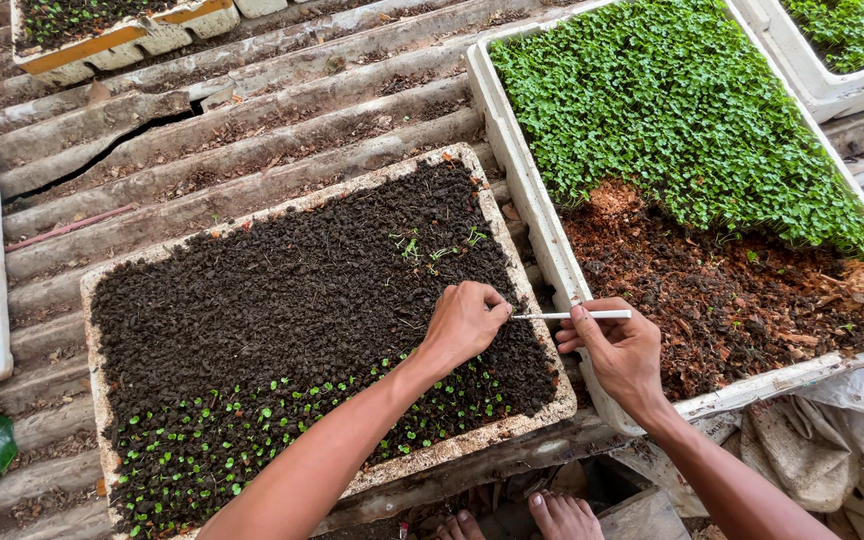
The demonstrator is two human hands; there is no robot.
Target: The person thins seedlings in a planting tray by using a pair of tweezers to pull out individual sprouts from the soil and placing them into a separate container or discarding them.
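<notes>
White stick (572, 315) lay horizontal between both hands, over the right rim of the soil tray (252, 300). Left hand (464, 322) grip pinched its left end; right hand (620, 350) grip pinched its middle. Seedling tray (512, 150) just right.

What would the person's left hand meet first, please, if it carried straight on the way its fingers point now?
The left hand points right, its fingertips at the tip of the thin white stick. That stick comes first, then probably the right hand holding it, though depth is unclear.
</notes>
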